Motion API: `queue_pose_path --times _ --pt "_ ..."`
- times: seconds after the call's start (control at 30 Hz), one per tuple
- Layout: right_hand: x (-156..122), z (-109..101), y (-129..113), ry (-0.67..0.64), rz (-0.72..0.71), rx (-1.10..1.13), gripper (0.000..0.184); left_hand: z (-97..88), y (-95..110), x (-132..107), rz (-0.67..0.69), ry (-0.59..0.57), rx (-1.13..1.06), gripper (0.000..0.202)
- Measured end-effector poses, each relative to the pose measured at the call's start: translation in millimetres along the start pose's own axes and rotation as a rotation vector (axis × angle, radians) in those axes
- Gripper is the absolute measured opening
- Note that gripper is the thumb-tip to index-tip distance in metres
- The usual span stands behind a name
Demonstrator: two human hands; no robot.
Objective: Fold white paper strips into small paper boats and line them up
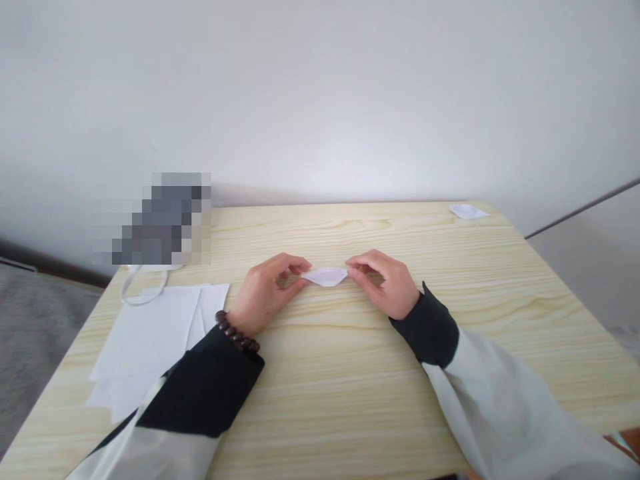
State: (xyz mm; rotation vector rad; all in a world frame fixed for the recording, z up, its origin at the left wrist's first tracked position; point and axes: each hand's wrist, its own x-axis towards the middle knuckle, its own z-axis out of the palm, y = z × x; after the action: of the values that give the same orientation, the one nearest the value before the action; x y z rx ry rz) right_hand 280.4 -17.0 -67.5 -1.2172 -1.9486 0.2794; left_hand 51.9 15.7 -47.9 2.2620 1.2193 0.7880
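Observation:
A small folded piece of white paper [325, 276], pointed at both ends, lies just above the middle of a light wooden table [350, 373]. My left hand [265, 293] pinches its left tip between thumb and fingers. My right hand [387, 283] pinches its right tip the same way. Both wrists rest on the tabletop. A dark bead bracelet [236, 332] circles my left wrist.
Several white paper sheets [150, 340] lie stacked at the table's left side. A white cord loop [145, 287] sits behind them, below a blurred-out object [160, 220]. Another small folded paper [467, 211] rests at the far right corner. A white wall stands behind.

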Motion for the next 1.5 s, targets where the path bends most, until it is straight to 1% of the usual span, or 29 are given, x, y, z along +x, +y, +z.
queue_pose_path --times 0.17,0.27,0.3,0.37,0.43,0.5,0.57,0.63,0.7,0.77,0.83,0.93,1.17,1.23,1.3,1.4,1.5 --pt "1 2 -2 -0.02 0.054 0.004 0.011 2.0 -3 0 -0.012 -0.001 0.014 0.018" --pt "1 2 0 0.023 0.1 0.01 0.012 8.9 -2 1 0.019 0.021 0.109 0.022" --pt "1 2 2 0.047 0.115 0.001 0.013 12.3 0 1 0.038 0.035 0.186 0.026" --pt "1 -2 10 0.082 0.131 -0.036 0.015 19.5 3 2 0.066 -0.007 0.353 0.039" --pt "1 -9 25 0.134 0.167 -0.095 0.018 25.8 6 2 0.084 -0.067 0.452 0.054" --pt "-1 -20 46 0.214 0.233 -0.166 0.021 29.8 8 2 0.068 -0.105 0.522 0.058" --pt "-5 -36 71 0.324 0.339 -0.25 0.024 31.3 9 1 0.059 -0.13 0.568 0.059" --pt "-13 -56 95 0.411 0.475 -0.348 0.025 31.1 9 0 0.069 -0.149 0.589 0.06" --pt "-24 -80 114 0.486 0.613 -0.443 0.024 30.7 10 0 0.096 -0.166 0.59 0.059" --pt "-36 -102 126 0.537 0.673 -0.493 0.026 30.7 10 0 0.119 -0.178 0.581 0.058" --pt "-47 -120 132 0.569 0.709 -0.527 0.027 30.8 11 0 0.121 -0.185 0.572 0.057" --pt "-55 -135 139 0.603 0.748 -0.55 0.028 30.9 12 1 0.111 -0.192 0.567 0.056" --pt "-53 -140 157 0.639 0.732 -0.554 0.021 31.3 14 1 0.105 -0.191 0.563 0.056" --pt "-53 -141 157 0.665 0.719 -0.55 0.025 31.8 14 2 0.105 -0.19 0.567 0.056" --pt "-54 -140 156 0.688 0.698 -0.541 0.033 32.3 14 2 0.104 -0.195 0.572 0.056" --pt "-54 -131 151 0.691 0.661 -0.528 0.039 32.6 14 2 0.104 -0.198 0.578 0.056" --pt "-49 -111 138 0.651 0.62 -0.513 0.035 32.8 14 1 0.1 -0.195 0.584 0.057"
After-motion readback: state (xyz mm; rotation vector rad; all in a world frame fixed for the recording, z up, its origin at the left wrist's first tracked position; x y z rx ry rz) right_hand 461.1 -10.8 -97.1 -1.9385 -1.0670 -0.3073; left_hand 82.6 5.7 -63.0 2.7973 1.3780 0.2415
